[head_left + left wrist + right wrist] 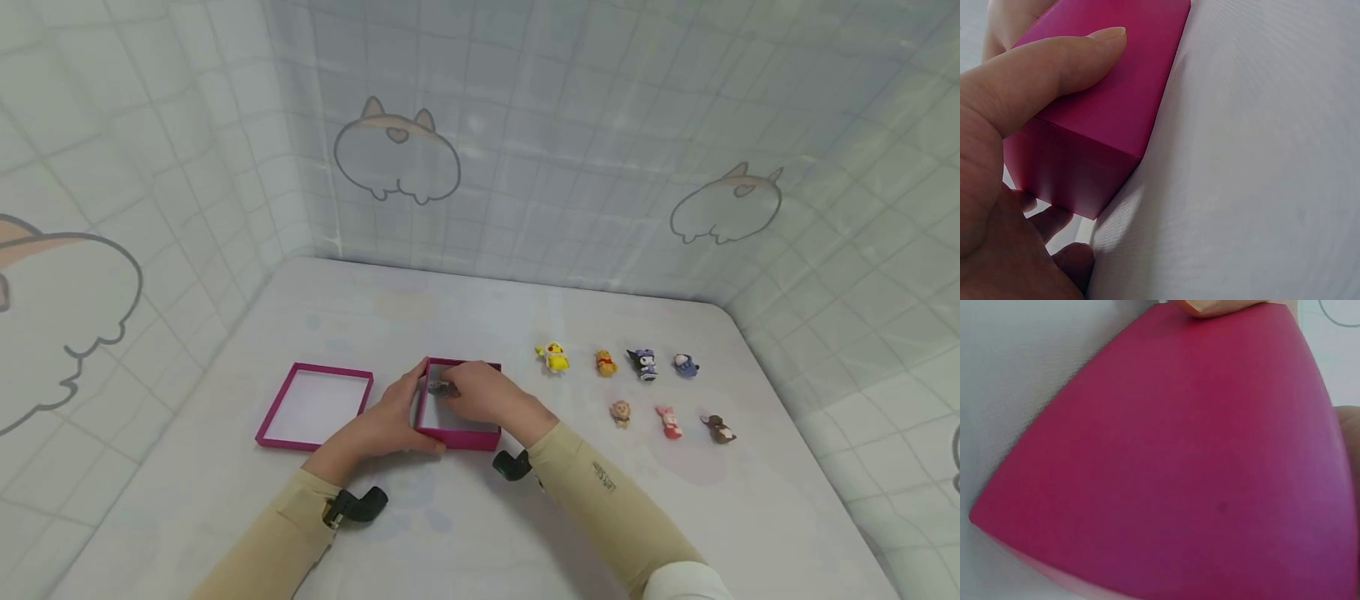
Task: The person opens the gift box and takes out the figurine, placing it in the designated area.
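An open magenta box (pixel 459 437) stands on the white table (pixel 465 517). My left hand (pixel 405 410) grips its left wall, thumb along the near side. The left wrist view shows that thumb (pixel 1054 62) pressed on the box's magenta wall (pixel 1110 119). My right hand (pixel 456 390) reaches into the box and pinches a small grey figure (pixel 441 388) over its far left corner. In the right wrist view the box's outer wall (pixel 1179 475) fills the frame, with one fingertip (pixel 1210 306) at the top edge. The box's inside is mostly hidden by my hands.
The box's lid (pixel 315 406) lies open side up just to the left. Right of the box stand several small toy figures in two rows, from a yellow one (pixel 555 357) to a brown one (pixel 720 428). Fabric walls close the table's back and sides.
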Demonstrator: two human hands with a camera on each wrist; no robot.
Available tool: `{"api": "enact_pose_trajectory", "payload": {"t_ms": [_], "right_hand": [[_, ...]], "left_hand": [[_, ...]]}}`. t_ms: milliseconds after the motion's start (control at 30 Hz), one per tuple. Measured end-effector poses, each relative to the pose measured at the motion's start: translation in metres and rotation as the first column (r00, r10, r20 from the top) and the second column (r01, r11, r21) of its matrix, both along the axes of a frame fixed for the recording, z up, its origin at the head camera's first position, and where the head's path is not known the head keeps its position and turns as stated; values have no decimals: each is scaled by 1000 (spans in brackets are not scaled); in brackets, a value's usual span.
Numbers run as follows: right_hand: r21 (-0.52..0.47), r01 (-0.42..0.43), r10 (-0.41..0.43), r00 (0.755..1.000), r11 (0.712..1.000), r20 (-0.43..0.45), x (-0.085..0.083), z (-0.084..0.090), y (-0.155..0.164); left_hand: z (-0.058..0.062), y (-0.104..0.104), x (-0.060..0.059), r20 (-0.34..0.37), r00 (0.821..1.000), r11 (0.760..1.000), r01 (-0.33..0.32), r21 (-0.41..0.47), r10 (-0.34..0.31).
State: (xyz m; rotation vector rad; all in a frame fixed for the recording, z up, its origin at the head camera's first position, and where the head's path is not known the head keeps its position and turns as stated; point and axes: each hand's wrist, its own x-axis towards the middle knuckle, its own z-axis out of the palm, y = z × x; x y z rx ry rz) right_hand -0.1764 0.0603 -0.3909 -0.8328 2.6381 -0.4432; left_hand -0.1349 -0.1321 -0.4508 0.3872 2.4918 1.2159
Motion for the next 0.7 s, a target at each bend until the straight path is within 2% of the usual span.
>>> {"api": "enact_pose_trajectory", "payload": {"t_ms": [133, 400, 700], "right_hand": [[-2, 3, -3, 1000, 1000, 14, -2, 1, 0], [81, -41, 48, 995, 996, -89, -2, -6, -8], [66, -66, 73, 992, 996, -104, -4, -14, -13]], "left_hand": [[2, 0, 1, -3, 1000, 1000, -1, 13, 1], [0, -1, -1, -9, 1000, 1000, 3, 7, -3], [0, 0, -2, -11, 1000, 1000, 12, 18, -12]]}}
